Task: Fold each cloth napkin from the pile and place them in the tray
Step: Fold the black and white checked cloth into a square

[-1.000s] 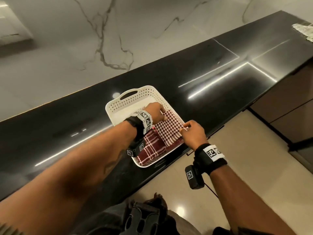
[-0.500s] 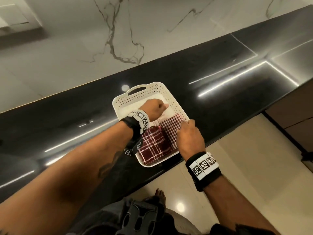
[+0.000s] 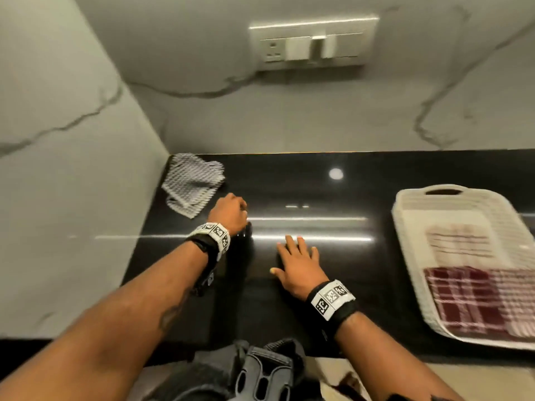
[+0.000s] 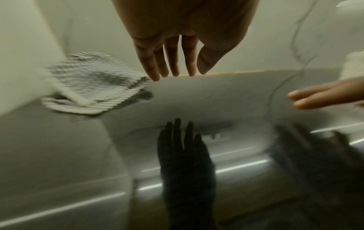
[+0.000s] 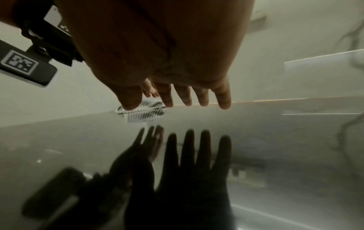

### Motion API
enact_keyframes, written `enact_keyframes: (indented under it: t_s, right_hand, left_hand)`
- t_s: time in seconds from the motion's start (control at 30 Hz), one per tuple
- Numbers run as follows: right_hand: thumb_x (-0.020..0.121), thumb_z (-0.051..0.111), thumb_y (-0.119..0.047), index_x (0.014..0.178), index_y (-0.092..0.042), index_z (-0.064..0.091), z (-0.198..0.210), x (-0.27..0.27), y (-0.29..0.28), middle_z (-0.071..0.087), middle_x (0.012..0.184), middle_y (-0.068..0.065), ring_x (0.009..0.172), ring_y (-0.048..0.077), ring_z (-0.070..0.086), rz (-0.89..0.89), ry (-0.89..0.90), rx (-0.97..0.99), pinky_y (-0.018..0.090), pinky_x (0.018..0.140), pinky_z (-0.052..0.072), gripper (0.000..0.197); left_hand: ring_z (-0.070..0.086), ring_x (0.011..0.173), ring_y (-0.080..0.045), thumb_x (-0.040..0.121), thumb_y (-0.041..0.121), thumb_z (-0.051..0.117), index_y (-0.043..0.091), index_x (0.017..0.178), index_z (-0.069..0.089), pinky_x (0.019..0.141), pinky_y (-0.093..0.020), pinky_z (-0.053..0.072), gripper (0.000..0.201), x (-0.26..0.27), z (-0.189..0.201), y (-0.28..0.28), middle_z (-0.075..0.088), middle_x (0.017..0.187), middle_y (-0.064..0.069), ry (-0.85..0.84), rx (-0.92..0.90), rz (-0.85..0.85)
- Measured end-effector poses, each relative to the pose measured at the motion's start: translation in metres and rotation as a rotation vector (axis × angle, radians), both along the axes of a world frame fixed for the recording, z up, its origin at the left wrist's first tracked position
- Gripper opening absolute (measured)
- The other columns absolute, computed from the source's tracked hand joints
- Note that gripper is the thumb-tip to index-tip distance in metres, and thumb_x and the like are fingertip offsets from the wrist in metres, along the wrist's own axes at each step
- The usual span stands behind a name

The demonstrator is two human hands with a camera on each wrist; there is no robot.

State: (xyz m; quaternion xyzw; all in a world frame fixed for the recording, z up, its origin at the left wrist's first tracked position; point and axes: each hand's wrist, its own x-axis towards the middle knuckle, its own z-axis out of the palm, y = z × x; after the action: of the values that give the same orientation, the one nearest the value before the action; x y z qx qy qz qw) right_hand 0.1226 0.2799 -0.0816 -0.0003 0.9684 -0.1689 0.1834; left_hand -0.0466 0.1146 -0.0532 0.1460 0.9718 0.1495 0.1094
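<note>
From the head view, the left hand (image 3: 230, 211) hovers empty just beside the grey-checked napkin (image 3: 192, 183), which lies crumpled in the counter's (image 3: 304, 195) far left corner against the walls. The right hand (image 3: 298, 263) is spread flat over bare counter, holding nothing. The white tray (image 3: 411, 227) sits well to the right with folded red napkins (image 3: 474, 302) inside.

The left wrist view shows straight, empty fingers (image 4: 172, 62) near the napkin (image 4: 94, 84).

In the right wrist view, splayed fingers (image 5: 185, 95) hang above the glossy counter (image 5: 275, 140).
</note>
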Motion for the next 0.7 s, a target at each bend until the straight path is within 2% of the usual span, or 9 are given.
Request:
enact_keyframes:
  t_s: [0.07, 0.17, 0.27, 0.33, 0.4, 0.47, 0.57, 0.63, 0.7]
  right_hand:
    - [0.099, 0.042, -0.055, 0.157, -0.028, 0.015, -0.014, -0.012, -0.031, -0.002, 0.167, 0.006, 0.151, 0.039, -0.008, 0.038, -0.054, 0.031, 0.066, 0.117, 0.001, 0.07]
    - [0.095, 0.042, -0.061, 0.158, -0.035, 0.007, -0.025, -0.015, -0.053, -0.01, 0.166, 0.006, 0.148, 0.043, -0.018, 0.01, -0.09, 0.072, 0.069, 0.115, -0.005, 0.076]
    - [0.094, 0.041, -0.063, 0.158, -0.038, 0.006, -0.029, -0.013, -0.054, -0.013, 0.166, 0.003, 0.148, 0.04, -0.021, -0.022, -0.068, 0.07, 0.066, 0.117, -0.006, 0.077]
    - [0.094, 0.042, -0.063, 0.158, -0.039, 0.007, -0.027, -0.012, -0.053, -0.013, 0.166, 0.001, 0.149, 0.038, -0.021, -0.026, -0.074, 0.063, 0.064, 0.118, -0.005, 0.076]
    - [0.095, 0.044, -0.06, 0.157, -0.04, 0.009, -0.024, -0.017, -0.054, -0.012, 0.167, 0.0, 0.15, 0.037, -0.019, -0.036, -0.095, 0.062, 0.063, 0.119, -0.003, 0.074]
    - [0.096, 0.046, -0.055, 0.157, -0.04, 0.014, -0.02, -0.021, -0.055, -0.008, 0.167, -0.001, 0.151, 0.035, -0.015, -0.064, -0.11, 0.052, 0.063, 0.119, 0.002, 0.069]
    - [0.098, 0.047, -0.049, 0.155, -0.039, 0.023, -0.012, -0.027, -0.059, -0.001, 0.167, -0.002, 0.152, 0.034, -0.009, -0.116, -0.131, 0.019, 0.062, 0.119, 0.007, 0.063]
    - [0.098, 0.048, -0.047, 0.154, -0.039, 0.027, -0.007, -0.03, -0.063, 0.003, 0.167, -0.001, 0.152, 0.034, -0.006, -0.144, -0.139, 0.011, 0.063, 0.118, 0.009, 0.061]
    - [0.097, 0.05, -0.045, 0.154, -0.038, 0.028, -0.005, -0.031, -0.065, 0.005, 0.167, -0.001, 0.152, 0.035, -0.004, -0.148, -0.141, 0.017, 0.064, 0.118, 0.01, 0.062]
  left_hand:
    - [0.05, 0.122, -0.035, 0.089, 0.022, 0.058, 0.014, 0.121, 0.065, 0.104, -0.043, 0.043, 0.034, -0.018, -0.014, -0.058, 0.054, 0.13, -0.012, 0.069, -0.108, 0.04]
    - [0.034, 0.138, -0.034, 0.093, 0.029, 0.056, 0.017, 0.141, 0.05, 0.112, -0.046, 0.036, 0.05, -0.039, -0.034, -0.118, 0.034, 0.154, -0.012, 0.035, -0.241, -0.017]
    - [0.028, 0.146, -0.027, 0.098, 0.031, 0.053, 0.019, 0.152, 0.037, 0.119, -0.04, 0.028, 0.058, -0.051, -0.048, -0.141, 0.025, 0.163, -0.004, -0.065, -0.183, -0.079]
    - [0.041, 0.138, -0.029, 0.096, 0.026, 0.054, 0.015, 0.143, 0.048, 0.114, -0.038, 0.035, 0.048, -0.045, -0.051, -0.139, 0.041, 0.154, -0.006, 0.0, -0.131, -0.069]
    - [0.055, 0.116, -0.032, 0.093, 0.02, 0.053, 0.012, 0.12, 0.06, 0.098, -0.041, 0.048, 0.029, -0.025, -0.047, -0.133, 0.058, 0.128, -0.01, 0.083, -0.132, -0.084]
    - [0.056, 0.106, -0.031, 0.092, 0.019, 0.051, 0.01, 0.107, 0.063, 0.089, -0.042, 0.05, 0.021, 0.01, -0.044, -0.118, 0.059, 0.116, -0.009, 0.093, -0.113, -0.198]
    - [0.058, 0.105, -0.027, 0.094, 0.022, 0.053, 0.012, 0.109, 0.068, 0.093, -0.039, 0.048, 0.023, 0.061, -0.042, -0.102, 0.062, 0.114, -0.006, 0.067, 0.013, -0.38]
    - [0.061, 0.101, -0.026, 0.085, 0.013, 0.063, 0.014, 0.112, 0.068, 0.087, -0.04, 0.052, 0.028, 0.075, -0.043, -0.101, 0.064, 0.113, -0.005, 0.123, 0.097, -0.434]
    - [0.057, 0.103, -0.025, 0.075, 0.011, 0.07, 0.018, 0.114, 0.066, 0.086, -0.041, 0.051, 0.04, 0.074, -0.042, -0.106, 0.06, 0.119, -0.003, 0.181, 0.01, -0.43]
